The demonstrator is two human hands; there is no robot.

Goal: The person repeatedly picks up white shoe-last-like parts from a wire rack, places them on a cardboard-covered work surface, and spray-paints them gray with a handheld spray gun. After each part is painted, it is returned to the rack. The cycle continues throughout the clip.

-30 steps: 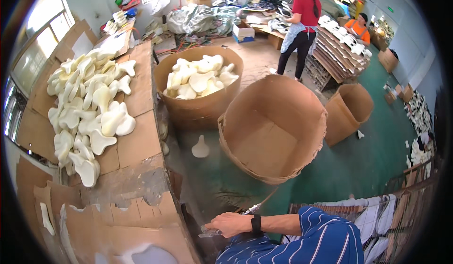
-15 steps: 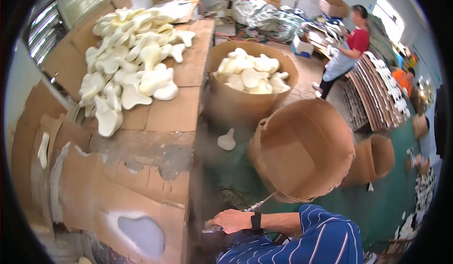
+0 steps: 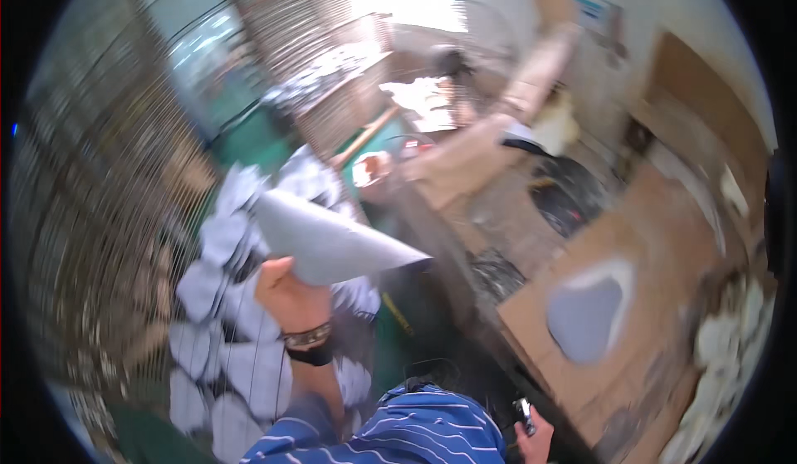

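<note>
My left hand (image 3: 295, 298), with a bracelet and a black band at its wrist, is closed on a flat, pale grey foam piece (image 3: 328, 240) that tapers to a point on the right. It is held up in front of a wire rack (image 3: 257, 356) bearing several similar pale pieces (image 3: 199, 290). Low at the right, my right hand (image 3: 537, 439) is closed on a small metal spray gun (image 3: 524, 415), partly cut off by the lower edge. On the cardboard-covered table (image 3: 531, 298) to the right is a grey sprayed patch (image 3: 585, 319) with a white halo.
Tall wire racks (image 3: 108, 215) stand along the left. Cream foam pieces (image 3: 722, 339) are heaped at the right rim. Black plastic (image 3: 569, 194) lies on the table's far part. A cardboard box (image 3: 344, 90) stands at the back. The view is blurred by motion.
The view has swung from the cardboard bins and foam heap round to the wire racks. My left hand, not visible before, now shows with the grey foam piece. The spray gun stays in my right hand.
</note>
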